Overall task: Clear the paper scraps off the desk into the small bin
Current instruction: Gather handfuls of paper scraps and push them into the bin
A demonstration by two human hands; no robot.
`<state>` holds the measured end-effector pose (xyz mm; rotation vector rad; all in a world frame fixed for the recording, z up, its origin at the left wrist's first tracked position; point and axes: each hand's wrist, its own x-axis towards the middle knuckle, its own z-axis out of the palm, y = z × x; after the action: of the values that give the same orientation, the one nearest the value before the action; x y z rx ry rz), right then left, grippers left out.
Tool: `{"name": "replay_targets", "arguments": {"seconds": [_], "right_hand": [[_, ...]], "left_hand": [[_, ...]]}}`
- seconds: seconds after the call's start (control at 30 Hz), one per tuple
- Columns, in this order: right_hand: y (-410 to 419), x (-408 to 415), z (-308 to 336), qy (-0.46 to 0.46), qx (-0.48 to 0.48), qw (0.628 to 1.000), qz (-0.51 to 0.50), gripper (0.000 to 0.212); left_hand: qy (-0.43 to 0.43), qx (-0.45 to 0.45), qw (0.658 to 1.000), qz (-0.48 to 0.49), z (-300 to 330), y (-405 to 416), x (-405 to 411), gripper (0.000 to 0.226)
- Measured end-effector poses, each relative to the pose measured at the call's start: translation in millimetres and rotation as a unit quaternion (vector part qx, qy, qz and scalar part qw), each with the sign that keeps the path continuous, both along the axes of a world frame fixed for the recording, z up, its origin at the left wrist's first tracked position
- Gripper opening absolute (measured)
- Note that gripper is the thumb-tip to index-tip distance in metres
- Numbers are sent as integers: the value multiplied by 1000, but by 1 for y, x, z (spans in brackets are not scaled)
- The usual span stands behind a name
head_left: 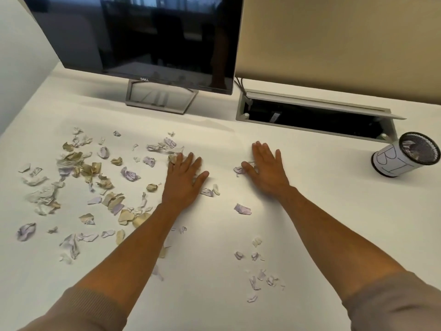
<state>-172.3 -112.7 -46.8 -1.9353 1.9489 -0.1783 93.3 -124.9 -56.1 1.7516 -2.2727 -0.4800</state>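
Observation:
Several torn paper scraps [78, 177], white, lilac and tan, lie scattered over the left half of the white desk [322, 211]. A smaller cluster of scraps [260, 275] sits near the front right. My left hand [185, 180] lies flat, palm down, at the right edge of the big scatter, fingertips touching a tan scrap [173, 158]. My right hand [267, 166] also rests flat, its thumb against a lilac scrap [238, 170]. The small bin [405, 155], a mesh cup wrapped in paper lettered "BIN", stands tilted at the far right.
A Dell monitor [143, 39] on a metal stand [162, 96] occupies the back centre. An open cable hatch [315, 115] with a raised lid is sunk into the desk behind my right hand. A beige partition [346, 39] closes the back.

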Motion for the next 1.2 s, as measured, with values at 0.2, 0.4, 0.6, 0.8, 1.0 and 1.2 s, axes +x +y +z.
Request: {"name": "replay_targets", "arguments": {"seconds": [0.2, 0.4, 0.6, 0.8, 1.0, 1.2], "right_hand": [[32, 18, 4, -9, -13, 990, 141, 63], [80, 23, 3, -4, -12, 974, 227, 56], [131, 24, 10, -42, 4, 971, 237, 56], [159, 14, 20, -135, -3, 990, 48, 59], [164, 27, 6, 2, 25, 999, 46, 80], [163, 48, 17, -43, 40, 994, 96, 100]], "left_hand": [[46, -14, 988, -144, -3, 28, -14, 69], [52, -18, 971, -232, -3, 67, -17, 51], [89, -50, 955, -277, -6, 105, -8, 39], [115, -107, 973, -167, 5, 120, 4, 52], [39, 11, 992, -121, 1, 127, -2, 86], [49, 52, 977, -200, 8, 134, -11, 80]]}}
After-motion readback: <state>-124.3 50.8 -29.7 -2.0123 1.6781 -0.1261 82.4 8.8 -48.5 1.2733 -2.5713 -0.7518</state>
